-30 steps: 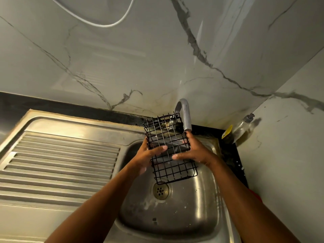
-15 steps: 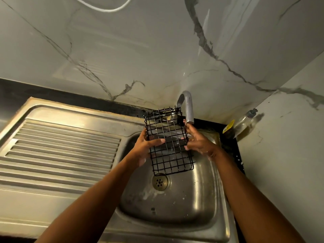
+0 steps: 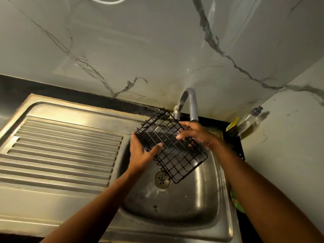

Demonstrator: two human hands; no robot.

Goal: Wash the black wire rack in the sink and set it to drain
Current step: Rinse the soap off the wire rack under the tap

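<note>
Hands grip the black wire rack (image 3: pixel 171 146) from both sides: left hand (image 3: pixel 142 155) on its lower-left edge, right hand (image 3: pixel 194 134) on its upper-right edge. It hangs tilted over the sink (image 3: pixel 201 199) basin, under the tap (image 3: pixel 191 104), drain (image 3: pixel 162 178) beneath its low corner.

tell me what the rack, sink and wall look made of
Rack: thin metal wire, seemingly with a black coating; open welded grid. Sink: likely stainless steel, brushed and dull; grey sheen with pressed ribs on the drainer. Wall: glossy marble or marble-look panel; grey veins and reflections, which one is unclear.
</note>
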